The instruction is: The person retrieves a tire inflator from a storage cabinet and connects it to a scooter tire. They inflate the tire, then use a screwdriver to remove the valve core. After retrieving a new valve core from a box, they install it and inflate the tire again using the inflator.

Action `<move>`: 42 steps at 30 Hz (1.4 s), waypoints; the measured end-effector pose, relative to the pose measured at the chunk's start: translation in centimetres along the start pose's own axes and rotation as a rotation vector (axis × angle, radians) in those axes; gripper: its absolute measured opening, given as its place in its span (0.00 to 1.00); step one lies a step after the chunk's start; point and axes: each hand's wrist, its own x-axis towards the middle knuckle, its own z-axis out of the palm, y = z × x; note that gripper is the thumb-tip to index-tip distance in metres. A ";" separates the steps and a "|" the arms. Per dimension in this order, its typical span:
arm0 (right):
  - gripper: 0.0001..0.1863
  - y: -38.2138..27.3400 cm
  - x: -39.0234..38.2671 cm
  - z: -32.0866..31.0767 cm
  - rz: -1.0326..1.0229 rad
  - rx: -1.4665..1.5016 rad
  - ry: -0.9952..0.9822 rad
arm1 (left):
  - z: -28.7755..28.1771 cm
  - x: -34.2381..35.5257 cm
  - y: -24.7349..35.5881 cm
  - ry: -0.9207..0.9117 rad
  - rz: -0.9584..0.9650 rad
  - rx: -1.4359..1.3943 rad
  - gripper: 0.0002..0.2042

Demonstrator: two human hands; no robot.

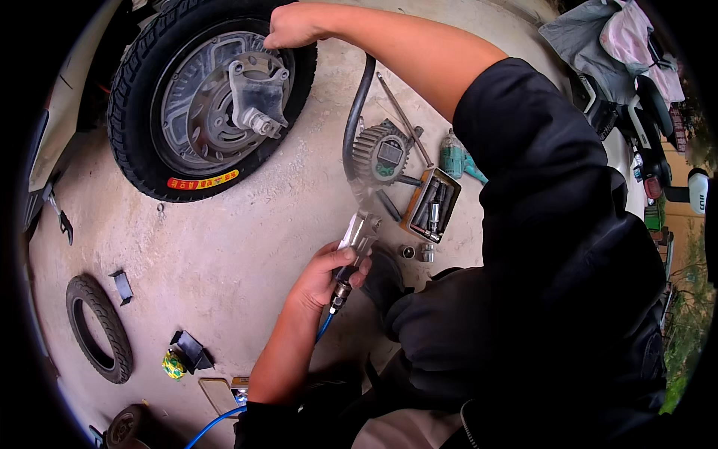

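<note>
My left hand (327, 275) is wrapped round an air ratchet (357, 238) with a silver head pointing up and away. A brass-coloured coupling joins its lower end to a blue air hose (325, 327). My right hand (295, 27) reaches over to the wheel (187, 97) at the upper left, its fingers curled together by the rim and tyre; what they hold, if anything, is hidden. The wheel has a black tyre, a grey metal hub and a bracket (258, 97) with a threaded axle end sticking out.
Right of the ratchet lie a tyre gauge (380, 153) with a black hose, a box of sockets (434, 206), two loose sockets (416, 253) and a teal tool or bottle (452, 156). At the left are a loose tyre (97, 328) and dark plastic pieces (193, 350). A vehicle (63, 112) stands at upper left.
</note>
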 end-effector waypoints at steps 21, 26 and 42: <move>0.22 -0.8 -2.1 -1.2 -0.116 0.032 0.062 | 0.9 -0.5 -0.6 0.019 -0.007 -0.035 0.22; 0.22 -0.9 -2.4 -1.4 -0.092 0.050 0.060 | 0.8 -0.4 -0.7 0.011 -0.002 -0.022 0.22; 0.21 -1.2 -2.8 -1.5 -0.067 0.034 0.070 | 1.1 -0.6 -0.5 0.024 0.005 -0.030 0.21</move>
